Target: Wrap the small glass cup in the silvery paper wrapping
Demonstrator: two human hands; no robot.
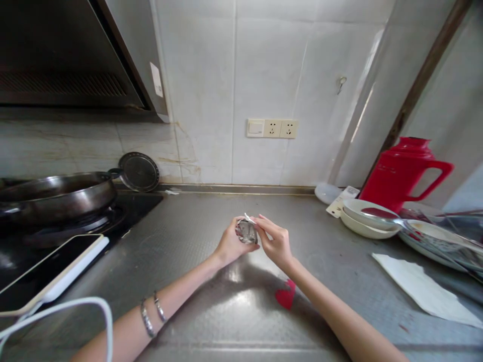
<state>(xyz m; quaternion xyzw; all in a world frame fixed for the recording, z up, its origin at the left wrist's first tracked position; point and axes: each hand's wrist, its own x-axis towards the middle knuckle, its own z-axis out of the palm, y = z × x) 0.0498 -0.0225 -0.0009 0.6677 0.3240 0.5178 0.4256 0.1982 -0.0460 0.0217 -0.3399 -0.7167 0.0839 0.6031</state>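
My left hand (229,243) is wrapped round a small, round, greyish see-through container (247,233), perhaps glass, held above the steel counter near the middle of the view. Its rounded end faces me, and I cannot make out what is inside. My right hand (276,242) is closed in a pinch at the container's upper right edge. A small, thin white piece (249,218) sticks out from those fingertips across the top edge; its kind is not clear. Two silver bracelets (148,318) circle my left wrist.
To the left, a steel pan (60,198) stands on the black stove, with a phone (53,271) and white cable (90,300) nearer me. On the right are a red thermos jug (396,173), stacked bowls (364,229) and a white paper sheet (422,289). A red heart-shaped piece (286,295) lies below my hands.
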